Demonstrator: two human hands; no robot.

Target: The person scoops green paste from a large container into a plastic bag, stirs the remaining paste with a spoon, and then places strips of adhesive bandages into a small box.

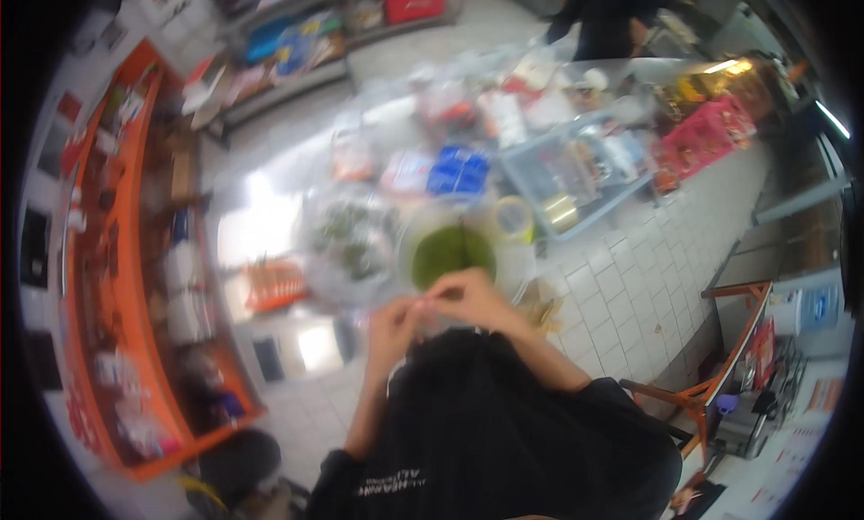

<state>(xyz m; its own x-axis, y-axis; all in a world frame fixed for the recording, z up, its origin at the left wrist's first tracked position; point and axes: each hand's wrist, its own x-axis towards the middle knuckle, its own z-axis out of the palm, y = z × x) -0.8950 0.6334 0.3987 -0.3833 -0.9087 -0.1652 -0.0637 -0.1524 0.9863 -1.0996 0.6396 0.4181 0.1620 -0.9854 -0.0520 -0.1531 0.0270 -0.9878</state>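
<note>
My left hand [394,329] and my right hand [468,295] meet close in front of my body, their fingertips pinched together. Something small and pale pinkish shows between them, too blurred to name. Just beyond my fingers stands a white tub [407,241] with green, sauce-like contents [441,253]; a dark thin handle rises out of it. Left of the tub lies a clear plastic bag [315,250] with green leaves [346,237] inside. A yellow-rimmed round container [514,218] sits right behind the tub.
Farther back are a blue packet [458,171], a light-blue crate [540,174] of packages and a pink basket [697,142]. An orange basket [274,284] lies at left, before an orange shelf [135,358]. A wooden chair [688,398] stands at right. Another person [612,21] is at the far side.
</note>
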